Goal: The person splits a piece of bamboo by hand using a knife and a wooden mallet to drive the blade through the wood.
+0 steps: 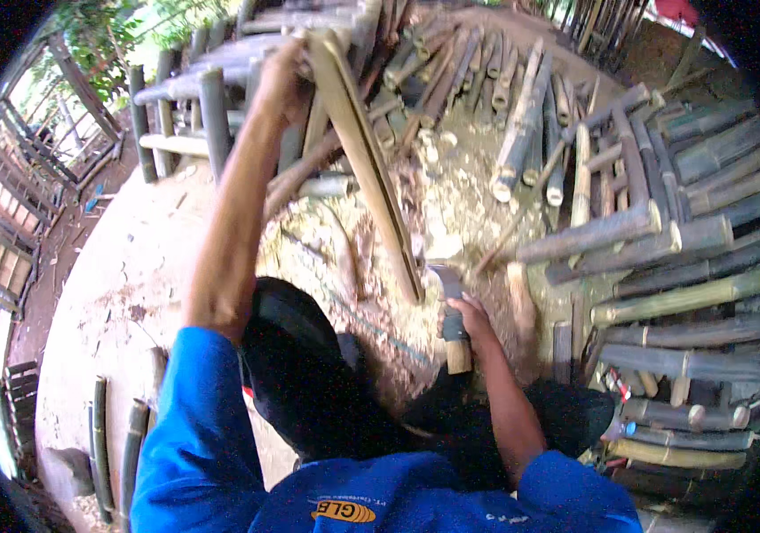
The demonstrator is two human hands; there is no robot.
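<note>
My left hand (286, 78), arm stretched far forward, is closed around the upper end of a long split bamboo piece (364, 160). The piece slants down to the right, with a dark lengthwise gap along its side. My right hand (472, 318) grips a short chopping blade, seemingly a machete (447, 281), by its handle (458, 354), which has a dark wrap near the blade. The blade lies close beside the lower end of the bamboo piece; whether they touch I cannot tell. Pale chips (447, 200) cover the ground around them.
Stacked bamboo poles (682, 302) and a bamboo frame (615, 169) stand on the right. More cut poles (522, 115) lie ahead. A bamboo bench (211, 115) is at the far left, with upright bamboo posts (100, 444) lower down. My bent legs (309, 373) flank the work spot.
</note>
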